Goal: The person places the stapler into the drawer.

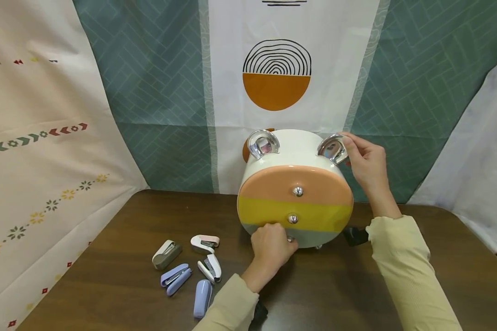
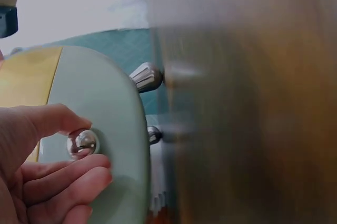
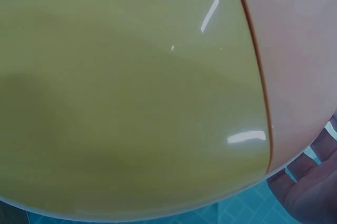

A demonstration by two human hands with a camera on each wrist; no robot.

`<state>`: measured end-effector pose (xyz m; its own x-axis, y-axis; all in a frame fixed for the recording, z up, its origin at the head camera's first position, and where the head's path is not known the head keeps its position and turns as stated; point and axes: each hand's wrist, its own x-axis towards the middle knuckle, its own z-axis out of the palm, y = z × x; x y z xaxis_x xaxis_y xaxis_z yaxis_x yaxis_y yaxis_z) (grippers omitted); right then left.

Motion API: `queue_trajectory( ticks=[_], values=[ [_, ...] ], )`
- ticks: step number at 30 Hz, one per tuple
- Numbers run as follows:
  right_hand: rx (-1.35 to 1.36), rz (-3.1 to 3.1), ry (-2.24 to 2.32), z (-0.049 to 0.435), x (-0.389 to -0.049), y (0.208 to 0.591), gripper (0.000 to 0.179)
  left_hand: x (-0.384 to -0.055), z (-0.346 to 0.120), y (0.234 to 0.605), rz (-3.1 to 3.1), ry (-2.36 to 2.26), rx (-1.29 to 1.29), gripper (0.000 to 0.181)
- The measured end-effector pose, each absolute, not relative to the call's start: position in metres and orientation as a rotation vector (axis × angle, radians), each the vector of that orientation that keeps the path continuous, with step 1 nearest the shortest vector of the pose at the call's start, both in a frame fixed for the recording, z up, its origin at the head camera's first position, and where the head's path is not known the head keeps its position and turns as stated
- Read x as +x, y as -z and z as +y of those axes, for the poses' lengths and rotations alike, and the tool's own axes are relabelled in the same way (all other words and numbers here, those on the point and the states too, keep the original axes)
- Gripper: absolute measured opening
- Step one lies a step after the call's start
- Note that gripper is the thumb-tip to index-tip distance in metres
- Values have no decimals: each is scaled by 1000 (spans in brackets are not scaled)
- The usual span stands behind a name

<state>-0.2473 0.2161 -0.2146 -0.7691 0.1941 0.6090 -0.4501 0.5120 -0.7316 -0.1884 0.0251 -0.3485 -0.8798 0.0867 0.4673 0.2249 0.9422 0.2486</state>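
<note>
A round mini chest of drawers [image 1: 265, 188], shaped like an alarm clock, stands on the table with orange, yellow and grey-green drawer fronts. Thumb and fingers of my left hand [image 1: 271, 246] pinch the small silver knob [image 2: 87, 142] of the lowest drawer [image 2: 100, 87], which looks closed. My right hand [image 1: 370, 165] grips the rim of the right silver bell [image 1: 331, 148] on top. In the right wrist view, the right hand's fingers [image 3: 303, 168] show only partly past the chest's edge. The left silver bell [image 1: 264, 145] is untouched.
Several small staplers lie left of the chest: a grey one [image 1: 167, 255], a pink-and-white one [image 1: 205, 243], a white one [image 1: 210, 268] and two blue ones [image 1: 176, 279]. Patterned cloth [image 1: 165, 92] hangs behind the brown table [image 1: 107, 276].
</note>
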Motion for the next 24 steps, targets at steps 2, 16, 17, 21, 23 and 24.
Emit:
queue_trajectory(
  ticks=[2,16,17,21,23,24],
  values=[
    [215,-2100,-1265,217,-248,215,36,-187,26,350,-2620,471,-193,52],
    [168,-2054,-1256,220,-246,210,35,-180,41,373,-2390,1275,64,25],
    [165,-2051,-1264,220,-246,210,35,-179,43,375,-2360,1342,95,22],
    [179,-2055,-1293,217,-247,211,35,-174,49,383,-2194,1683,180,26],
    [197,-2056,-1317,215,-247,212,35,-172,50,385,-2095,1808,225,26],
    [207,-2056,-1327,213,-247,212,35,-171,50,386,-2064,1841,247,26]
  ],
)
